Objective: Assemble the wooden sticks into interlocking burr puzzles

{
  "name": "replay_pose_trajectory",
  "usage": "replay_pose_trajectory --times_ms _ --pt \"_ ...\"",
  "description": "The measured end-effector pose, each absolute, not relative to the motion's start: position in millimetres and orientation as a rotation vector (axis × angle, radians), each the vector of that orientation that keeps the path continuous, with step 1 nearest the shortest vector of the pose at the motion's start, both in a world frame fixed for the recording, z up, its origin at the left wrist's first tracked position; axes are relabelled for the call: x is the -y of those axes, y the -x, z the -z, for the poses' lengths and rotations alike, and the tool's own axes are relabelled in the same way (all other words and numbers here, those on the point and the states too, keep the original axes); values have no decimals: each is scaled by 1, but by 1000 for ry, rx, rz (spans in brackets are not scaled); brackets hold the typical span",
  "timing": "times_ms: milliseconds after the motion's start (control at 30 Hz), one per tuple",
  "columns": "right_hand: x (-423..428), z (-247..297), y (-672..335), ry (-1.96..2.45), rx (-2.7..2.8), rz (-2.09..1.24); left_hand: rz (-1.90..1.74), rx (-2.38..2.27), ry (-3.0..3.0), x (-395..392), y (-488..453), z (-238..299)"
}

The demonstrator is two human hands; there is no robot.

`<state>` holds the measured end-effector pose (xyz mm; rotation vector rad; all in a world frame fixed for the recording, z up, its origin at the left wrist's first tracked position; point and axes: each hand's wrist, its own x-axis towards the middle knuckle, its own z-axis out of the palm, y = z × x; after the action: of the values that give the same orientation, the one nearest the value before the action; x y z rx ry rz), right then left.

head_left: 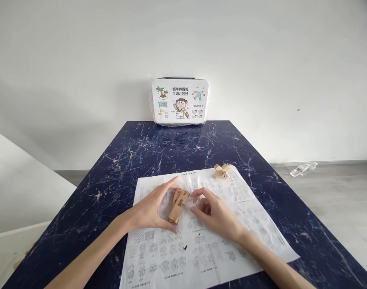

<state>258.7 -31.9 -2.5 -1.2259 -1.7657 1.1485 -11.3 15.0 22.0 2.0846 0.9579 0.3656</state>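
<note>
Both hands over white printed paper sheet (249, 224). Left hand (150, 210) grips smooth, pale notched wooden puzzle block (178, 204) between thumb and fingers. Right hand (215, 216) half-curled, holding nothing, fingertips just beside block.

two wooden puzzles (178, 205) (221, 171) (one far off), one paper sheet (231, 224), one printed case (180, 101), one bottle (302, 169)

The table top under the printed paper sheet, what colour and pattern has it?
Dark blue marble table top with pale veins; head view.
</note>
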Motion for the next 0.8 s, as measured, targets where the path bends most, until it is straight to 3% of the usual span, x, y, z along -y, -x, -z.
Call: replay_pose_trajectory --times_ms 233,800 --pt "36 11 -255 1114 1981 -901 -415 -1005 -2084 -12 8 -19" --pt "36 13 -252 1113 1985 -781 -441 -919 -2112 5 -11 -17"
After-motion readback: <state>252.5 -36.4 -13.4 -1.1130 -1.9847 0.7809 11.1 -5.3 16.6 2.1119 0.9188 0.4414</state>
